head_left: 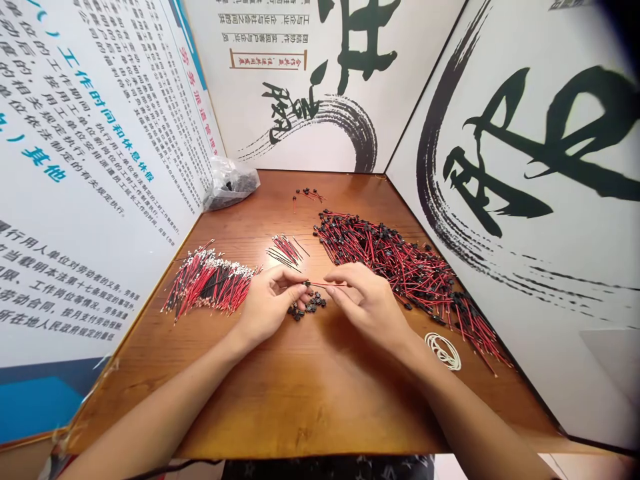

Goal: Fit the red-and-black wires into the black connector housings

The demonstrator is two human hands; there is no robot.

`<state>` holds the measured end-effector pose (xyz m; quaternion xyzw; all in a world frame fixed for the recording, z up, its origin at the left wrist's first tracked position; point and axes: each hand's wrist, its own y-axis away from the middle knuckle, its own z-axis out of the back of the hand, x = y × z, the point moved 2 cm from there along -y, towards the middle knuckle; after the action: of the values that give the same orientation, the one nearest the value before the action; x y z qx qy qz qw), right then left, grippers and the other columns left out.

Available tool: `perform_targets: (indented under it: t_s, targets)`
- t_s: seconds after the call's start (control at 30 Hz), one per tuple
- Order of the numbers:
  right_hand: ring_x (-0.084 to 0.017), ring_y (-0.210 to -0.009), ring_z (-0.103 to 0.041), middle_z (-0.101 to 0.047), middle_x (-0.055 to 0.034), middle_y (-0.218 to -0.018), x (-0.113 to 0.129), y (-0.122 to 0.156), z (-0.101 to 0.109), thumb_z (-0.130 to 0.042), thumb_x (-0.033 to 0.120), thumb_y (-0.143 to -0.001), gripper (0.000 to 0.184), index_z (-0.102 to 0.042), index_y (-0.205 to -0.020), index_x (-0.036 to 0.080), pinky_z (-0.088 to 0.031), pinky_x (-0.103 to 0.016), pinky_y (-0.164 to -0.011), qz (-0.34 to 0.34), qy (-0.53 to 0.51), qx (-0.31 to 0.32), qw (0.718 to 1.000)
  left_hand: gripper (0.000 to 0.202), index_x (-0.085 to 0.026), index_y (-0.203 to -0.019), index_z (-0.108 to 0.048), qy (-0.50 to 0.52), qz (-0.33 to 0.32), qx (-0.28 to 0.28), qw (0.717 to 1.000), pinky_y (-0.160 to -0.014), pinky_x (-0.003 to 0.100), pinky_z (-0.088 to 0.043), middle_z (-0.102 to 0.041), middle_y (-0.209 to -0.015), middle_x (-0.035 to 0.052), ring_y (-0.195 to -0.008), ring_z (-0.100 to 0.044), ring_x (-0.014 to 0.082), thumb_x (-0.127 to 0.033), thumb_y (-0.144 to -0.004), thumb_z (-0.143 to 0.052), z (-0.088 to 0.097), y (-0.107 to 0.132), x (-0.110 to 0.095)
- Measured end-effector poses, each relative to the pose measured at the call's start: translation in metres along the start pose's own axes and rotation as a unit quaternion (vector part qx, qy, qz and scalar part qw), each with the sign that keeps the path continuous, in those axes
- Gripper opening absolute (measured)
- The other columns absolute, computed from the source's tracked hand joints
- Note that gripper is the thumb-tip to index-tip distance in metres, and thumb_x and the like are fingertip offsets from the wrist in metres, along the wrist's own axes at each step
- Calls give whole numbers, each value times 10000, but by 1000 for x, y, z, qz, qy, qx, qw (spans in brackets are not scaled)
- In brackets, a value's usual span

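My left hand (273, 300) and my right hand (363, 297) meet over the middle of a wooden table (300, 393). Between their pinched fingertips stretches a thin red wire (325, 285) with a small black connector at its left end. Just below the fingers lies a small cluster of loose black connectors (307, 305). A bundle of red and black wires with bare metal ends (207, 283) lies left of my left hand. A large heap of red wires fitted with black connectors (405, 263) spreads to the right of my right hand.
A small bunch of red and black wires (286, 250) lies beyond my hands, and a few more (307, 195) sit farther back. A crumpled plastic bag (227, 183) fills the back left corner. White rubber bands (443, 350) lie front right. Printed panels wall the table on three sides.
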<state>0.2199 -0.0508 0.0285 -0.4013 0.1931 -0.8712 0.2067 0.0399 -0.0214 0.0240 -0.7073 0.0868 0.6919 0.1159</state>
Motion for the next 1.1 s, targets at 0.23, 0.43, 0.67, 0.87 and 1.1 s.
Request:
perform_targets:
  t_s: [0.23,0.43,0.67,0.87,1.1]
  targets:
    - [-140,-649,-623,-725,-13,-750,-12,-2,0,-571,188,-887,163,-711,-805,189,-448,-270,-617,-100,-61,110,987,100,-112,-817,-656,-35,3,15,999,-521,238,-538,-693,-688,39,-530,-632,116,-174,-752,-701,8,-7,4]
    - [-141,-609,-573,-681,-8,-666,-13,-4,1,-580,174,-880,193,-693,-724,168,-410,-272,-601,-114,-13,148,982,105,-104,-839,-683,-88,6,6,996,-550,246,-536,-680,-680,34,-542,-628,121,-169,-757,-683,12,-10,3]
    - [-161,-556,-547,-642,-23,-621,-33,-4,18,-551,268,-908,234,-679,-735,177,-352,-274,-547,-162,79,44,983,95,-119,-820,-688,-139,-3,2,990,-541,244,-516,-665,-688,31,-540,-605,120,-195,-775,-652,14,-10,2]
    - [-210,-553,-519,-654,-47,-676,-65,-1,38,-583,396,-897,262,-635,-1082,217,-238,-286,-528,-250,287,-64,923,68,-138,-793,-691,-187,-15,12,982,-573,251,-502,-675,-680,31,-568,-601,128,-175,-779,-636,14,-10,3]
    - [-96,-467,-222,-221,84,-513,-25,3,16,-641,330,-847,531,-183,-594,244,-203,-263,-481,-127,95,-178,971,94,-151,-804,-714,-256,-45,-15,965,-650,287,-507,-729,-786,60,-701,-647,177,-199,-791,-634,22,-14,2]
